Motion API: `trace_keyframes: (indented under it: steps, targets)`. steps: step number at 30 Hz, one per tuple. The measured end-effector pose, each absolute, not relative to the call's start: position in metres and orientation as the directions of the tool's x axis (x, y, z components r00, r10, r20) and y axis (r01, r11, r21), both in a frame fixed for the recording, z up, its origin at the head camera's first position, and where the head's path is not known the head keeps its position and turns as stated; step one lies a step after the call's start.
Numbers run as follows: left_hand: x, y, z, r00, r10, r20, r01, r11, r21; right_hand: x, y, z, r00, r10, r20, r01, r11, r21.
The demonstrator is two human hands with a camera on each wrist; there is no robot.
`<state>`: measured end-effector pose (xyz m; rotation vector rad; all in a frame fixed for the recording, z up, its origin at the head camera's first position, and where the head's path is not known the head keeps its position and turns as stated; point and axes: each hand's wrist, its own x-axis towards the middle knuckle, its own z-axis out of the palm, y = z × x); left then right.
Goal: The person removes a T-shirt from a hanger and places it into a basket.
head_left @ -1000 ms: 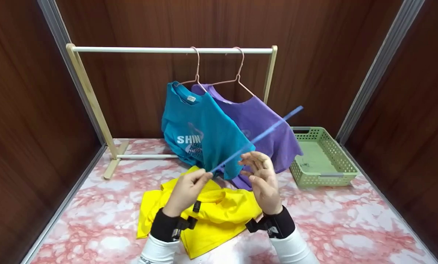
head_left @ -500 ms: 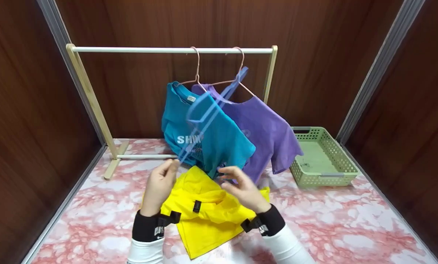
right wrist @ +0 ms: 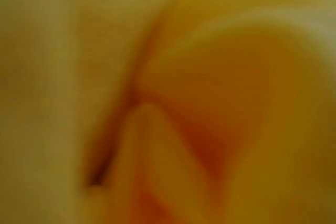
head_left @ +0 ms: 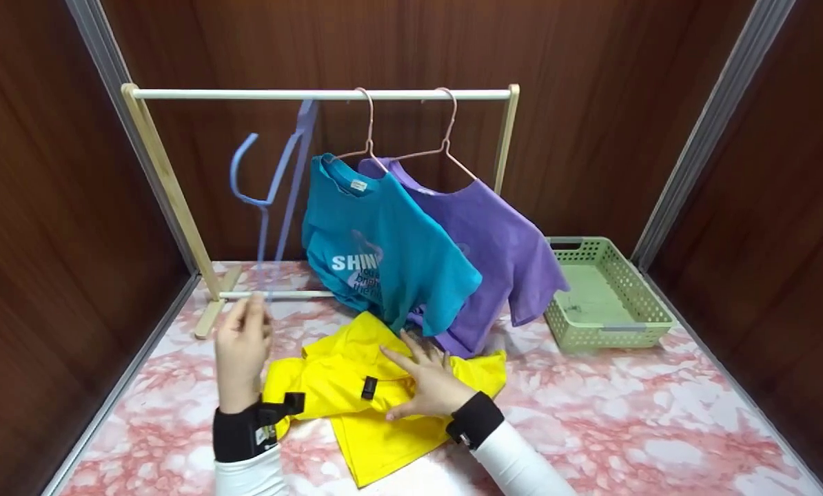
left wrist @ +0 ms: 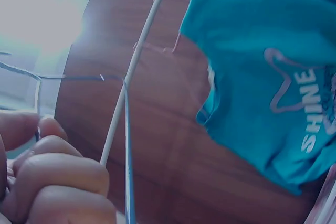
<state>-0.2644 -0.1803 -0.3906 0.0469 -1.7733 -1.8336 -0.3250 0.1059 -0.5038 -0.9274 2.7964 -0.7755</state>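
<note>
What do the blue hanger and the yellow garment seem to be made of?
The blue hanger could be plastic or coated metal: it looks thin and smooth, with light glinting along it in the left wrist view. The yellow garment looks like soft, matte fabric, judging by its loose folds; the fibre I can't tell.

This is a booth [head_left: 625, 62] (wood-look walls [head_left: 260, 41], metal corner strips [head_left: 105, 55]).
</note>
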Motion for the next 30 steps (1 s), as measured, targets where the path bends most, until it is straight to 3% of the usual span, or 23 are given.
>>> trace_keyframes:
  steps: [14, 17, 24, 30]
  targets:
    - [-0.275, -0.196, -0.384, -0.849, -0.447, 0.281, 0.308, 0.013, 0.951, -0.337, 0.091, -0.504, -0.739, -0.626, -0.247, -0.545, 0.772, -0.326]
    - [-0.285, -0.203, -0.375, -0.854, -0.438, 0.281, 0.301, 0.025, 0.953, -0.341, 0.093, -0.504, -0.734, -0.649, -0.198, -0.579, 0.751, -0.317]
    - [-0.31, -0.22, -0.35, -0.84, -0.467, 0.278, 0.267, 0.091, 0.959, -0.356, 0.106, -0.508, -0.666, -0.744, 0.05, -0.716, 0.618, -0.326]
    - [-0.332, -0.236, -0.338, -0.803, -0.499, 0.326, 0.246, 0.22, 0.944, -0.371, 0.126, -0.504, -0.738, -0.646, 0.195, -0.647, 0.594, -0.479]
